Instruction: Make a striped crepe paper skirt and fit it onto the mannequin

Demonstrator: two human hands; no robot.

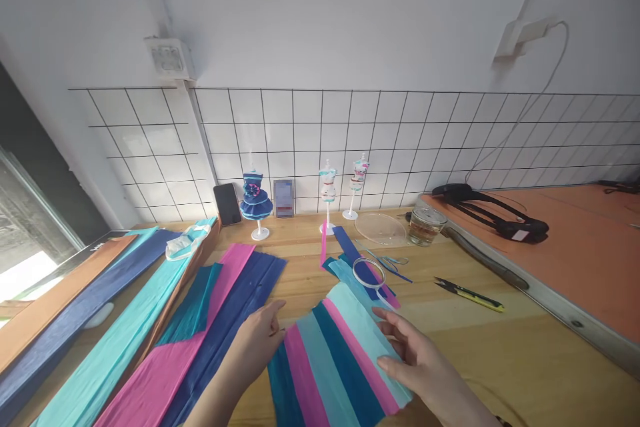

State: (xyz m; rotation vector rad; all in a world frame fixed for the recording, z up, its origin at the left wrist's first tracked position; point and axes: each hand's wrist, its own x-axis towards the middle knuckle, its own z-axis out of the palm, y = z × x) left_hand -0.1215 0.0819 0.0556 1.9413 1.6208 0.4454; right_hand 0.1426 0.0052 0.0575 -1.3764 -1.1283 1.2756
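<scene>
Nearest the camera, the striped paper sheet [327, 350] lies on the wooden table [500, 353], between the two hands, its near end running out of view. Its teal, magenta and pale aqua bands slant from far left to near right, so their long axis crosses between the hands rather than pointing at either. The right hand [417, 353] is the nearer to it, reaching over the pale band at the right edge, thumb and fingers parted with paper showing between. The left hand [257, 340] is at the left edge, index finger reaching past the paper toward the far side, thumb close to the magenta band; whether it pinches the edge I cannot tell.

Just beyond the far edge, a magnifying glass [370, 287] lies on blue and pink strips. The navy sheet [235, 310] lies left of the left hand; a yellow-and-black cutter [470, 294] lies far right of the sheet.
</scene>
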